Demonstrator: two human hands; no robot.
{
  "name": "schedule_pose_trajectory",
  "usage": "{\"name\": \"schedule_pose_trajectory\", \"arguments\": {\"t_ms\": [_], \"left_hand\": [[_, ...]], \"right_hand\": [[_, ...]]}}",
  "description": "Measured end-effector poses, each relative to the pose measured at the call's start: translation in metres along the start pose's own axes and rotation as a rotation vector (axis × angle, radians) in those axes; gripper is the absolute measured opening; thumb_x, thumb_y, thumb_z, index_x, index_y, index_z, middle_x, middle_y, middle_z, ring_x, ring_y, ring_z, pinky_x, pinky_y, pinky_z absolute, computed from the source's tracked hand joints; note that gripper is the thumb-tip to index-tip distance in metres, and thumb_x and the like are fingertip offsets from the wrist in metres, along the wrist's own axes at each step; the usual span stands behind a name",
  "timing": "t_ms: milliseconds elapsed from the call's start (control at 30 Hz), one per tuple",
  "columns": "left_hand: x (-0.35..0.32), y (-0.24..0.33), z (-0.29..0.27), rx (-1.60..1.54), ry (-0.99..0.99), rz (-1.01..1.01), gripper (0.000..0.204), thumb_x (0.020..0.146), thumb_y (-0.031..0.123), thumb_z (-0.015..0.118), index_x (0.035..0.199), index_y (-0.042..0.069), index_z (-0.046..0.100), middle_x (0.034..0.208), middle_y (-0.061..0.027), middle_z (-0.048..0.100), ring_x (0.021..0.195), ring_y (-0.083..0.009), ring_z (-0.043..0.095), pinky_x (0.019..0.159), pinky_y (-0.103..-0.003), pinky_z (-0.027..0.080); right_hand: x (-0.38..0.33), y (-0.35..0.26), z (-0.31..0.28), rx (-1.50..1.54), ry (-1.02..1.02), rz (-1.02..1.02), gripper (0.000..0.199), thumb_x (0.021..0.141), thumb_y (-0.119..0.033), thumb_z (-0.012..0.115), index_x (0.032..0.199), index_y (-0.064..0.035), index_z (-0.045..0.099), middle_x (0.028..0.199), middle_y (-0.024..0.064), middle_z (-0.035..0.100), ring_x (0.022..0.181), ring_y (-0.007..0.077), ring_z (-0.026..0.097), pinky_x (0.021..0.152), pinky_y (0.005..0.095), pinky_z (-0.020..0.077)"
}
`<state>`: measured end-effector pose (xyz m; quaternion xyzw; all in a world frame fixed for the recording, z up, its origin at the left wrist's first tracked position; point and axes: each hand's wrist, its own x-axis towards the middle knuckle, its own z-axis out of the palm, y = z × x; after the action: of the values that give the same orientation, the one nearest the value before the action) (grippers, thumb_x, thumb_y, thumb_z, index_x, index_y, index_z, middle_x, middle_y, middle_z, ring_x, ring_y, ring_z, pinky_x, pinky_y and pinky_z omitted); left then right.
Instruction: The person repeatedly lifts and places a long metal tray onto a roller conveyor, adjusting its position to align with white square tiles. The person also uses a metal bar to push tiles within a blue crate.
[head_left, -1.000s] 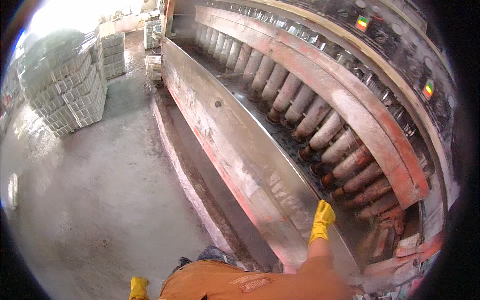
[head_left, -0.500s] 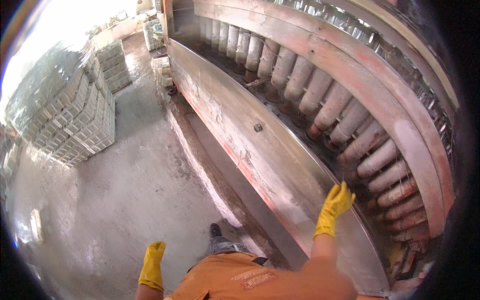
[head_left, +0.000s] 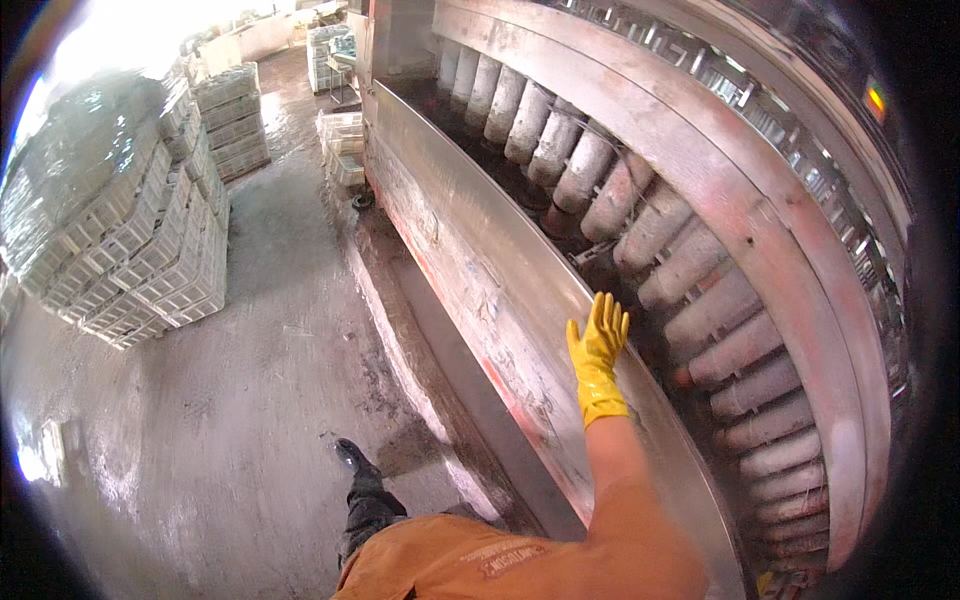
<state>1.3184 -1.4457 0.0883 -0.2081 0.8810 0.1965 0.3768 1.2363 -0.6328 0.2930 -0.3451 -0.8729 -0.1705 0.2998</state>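
My right hand (head_left: 598, 350), in a yellow rubber glove, reaches out over the long metal panel (head_left: 470, 170). Its fingers are stretched and slightly apart with nothing in them. The fingertips are at the panel's upper edge, beside the row of rollers; whether they press on the metal I cannot tell. Behind that edge, many grimy cylindrical rollers (head_left: 585, 172) stand side by side under a broad curved beam (head_left: 700, 190). My left hand is out of the picture.
Stacked white plastic crates (head_left: 190, 270), partly under clear wrap, stand on the wet concrete floor (head_left: 250, 400) to the left. More crates (head_left: 340, 145) sit by the panel's far end. A low kerb (head_left: 400, 350) and a channel (head_left: 450, 340) run along the panel's foot.
My right hand has slid forward along the panel's edge and its fingers have straightened. My left hand has left the picture. A foot has stepped forward, and the view has shifted.
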Motion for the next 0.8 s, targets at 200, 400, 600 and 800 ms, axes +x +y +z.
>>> {"name": "schedule_pose_trajectory", "arguments": {"t_ms": [200,400,600,800], "left_hand": [[0.118,0.094,-0.090,0.031,-0.024,0.044,0.044,0.089,0.036,0.076,0.110,-0.003,0.077,0.103,-0.0228,0.078,0.098,-0.0338,0.074,0.088,-0.046,0.057],[0.308,0.255,-0.248,0.100,0.075,0.284,0.047,0.087,0.038,0.076,0.110,-0.003,0.077,0.106,-0.0256,0.077,0.104,-0.0363,0.075,0.092,-0.048,0.056],[0.456,0.508,-0.341,-0.173,0.195,0.694,0.046,0.094,0.034,0.076,0.119,-0.005,0.074,0.115,-0.0238,0.077,0.110,-0.0319,0.074,0.098,-0.044,0.057],[0.466,0.660,-0.335,0.027,-0.024,0.825,0.047,0.098,0.026,0.075,0.132,-0.006,0.068,0.130,-0.0219,0.073,0.117,-0.0309,0.072,0.104,-0.043,0.055]], "right_hand": [[0.112,-0.083,0.062,-0.117,-0.420,0.216,0.104,0.083,-0.056,0.078,0.164,-0.0076,0.034,0.157,0.0213,0.052,0.144,0.0373,0.050,0.120,0.0562,0.0360],[0.205,-0.120,0.115,-0.105,-0.653,0.389,0.075,0.083,-0.063,0.076,0.135,-0.0098,0.063,0.129,0.0224,0.071,0.122,0.0404,0.068,0.099,0.0525,0.0555],[0.273,-0.160,0.170,0.072,-0.715,0.419,0.070,0.084,-0.063,0.076,0.119,-0.0039,0.068,0.123,0.0234,0.073,0.111,0.0455,0.069,0.096,0.0530,0.0547],[0.349,-0.203,0.224,0.339,-0.749,0.169,0.062,0.088,-0.059,0.073,0.108,-0.0003,0.073,0.113,0.0279,0.072,0.108,0.0484,0.067,0.091,0.0543,0.0521]]}}
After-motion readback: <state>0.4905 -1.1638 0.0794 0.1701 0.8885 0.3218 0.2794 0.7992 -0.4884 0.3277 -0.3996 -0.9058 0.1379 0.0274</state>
